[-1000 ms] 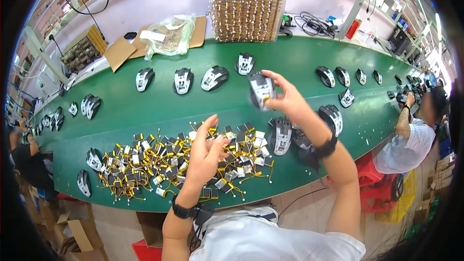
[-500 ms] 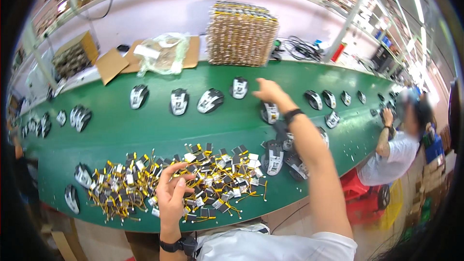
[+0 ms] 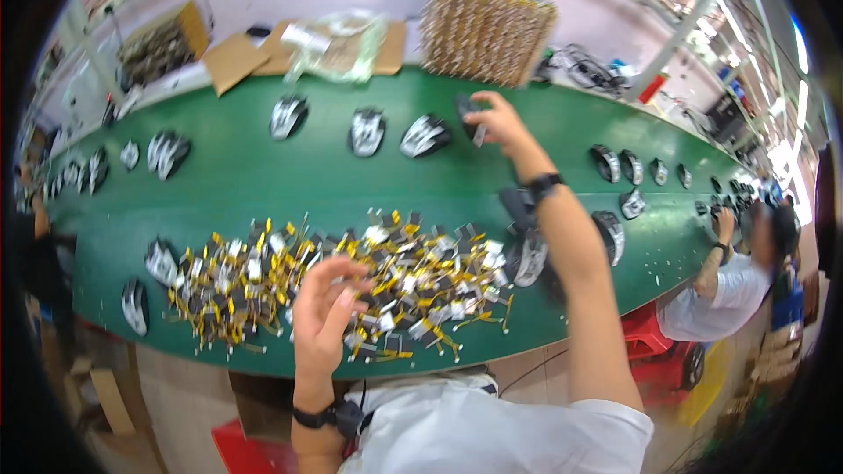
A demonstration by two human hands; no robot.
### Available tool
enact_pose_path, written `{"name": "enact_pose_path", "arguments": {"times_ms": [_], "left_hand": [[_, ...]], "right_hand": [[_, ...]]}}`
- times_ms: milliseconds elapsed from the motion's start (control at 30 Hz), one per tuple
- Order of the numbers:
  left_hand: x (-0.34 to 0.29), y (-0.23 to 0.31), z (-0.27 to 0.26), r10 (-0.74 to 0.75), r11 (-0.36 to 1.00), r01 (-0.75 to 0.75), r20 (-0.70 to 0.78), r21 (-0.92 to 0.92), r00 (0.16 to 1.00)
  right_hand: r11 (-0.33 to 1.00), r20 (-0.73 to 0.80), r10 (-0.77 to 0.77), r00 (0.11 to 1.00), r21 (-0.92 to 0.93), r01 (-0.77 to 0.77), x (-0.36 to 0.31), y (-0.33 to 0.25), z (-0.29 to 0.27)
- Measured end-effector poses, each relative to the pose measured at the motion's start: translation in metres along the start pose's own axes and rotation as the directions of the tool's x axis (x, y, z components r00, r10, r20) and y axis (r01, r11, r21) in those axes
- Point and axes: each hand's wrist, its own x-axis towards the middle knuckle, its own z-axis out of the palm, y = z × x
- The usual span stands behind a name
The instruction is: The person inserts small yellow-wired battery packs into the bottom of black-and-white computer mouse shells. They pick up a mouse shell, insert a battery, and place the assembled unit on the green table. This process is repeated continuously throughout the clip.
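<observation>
My right hand (image 3: 493, 120) is stretched to the far side of the green belt (image 3: 263, 184), fingers closed on a dark mouse shell (image 3: 467, 110), seemingly setting it in the row. My left hand (image 3: 323, 312) hovers half-open over the small-parts heap (image 3: 351, 276), nearer me; picking one likely comes next.

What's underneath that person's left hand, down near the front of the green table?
Under the left hand lies a heap of small silver-and-yellow parts on the green table. The pieces directly beneath the palm are covered.

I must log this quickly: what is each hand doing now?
Left hand: open, fingers curled over the pile of small parts.
Right hand: closed on a dark mouse shell.
</observation>
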Motion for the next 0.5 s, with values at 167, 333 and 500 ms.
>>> {"name": "enact_pose_path", "arguments": {"times_ms": [167,333,500], "left_hand": [[0.012,-0.007,0.02,0.047,0.992,-0.057,-0.097,-0.113,0.994],[0.013,-0.027,0.022,-0.02,0.914,-0.029,-0.117,-0.405,0.993],[0.002,-0.036,-0.016,-0.005,0.698,-0.027,-0.042,-0.715,0.999]], "right_hand": [[0.867,0.325,-0.48,0.815,0.034,0.497,-0.19,-0.115,0.063],[0.726,0.548,-0.625,0.555,0.147,0.672,-0.238,-0.135,0.09],[0.763,0.5,-0.434,0.749,-0.239,0.601,-0.17,-0.095,0.058]]}}
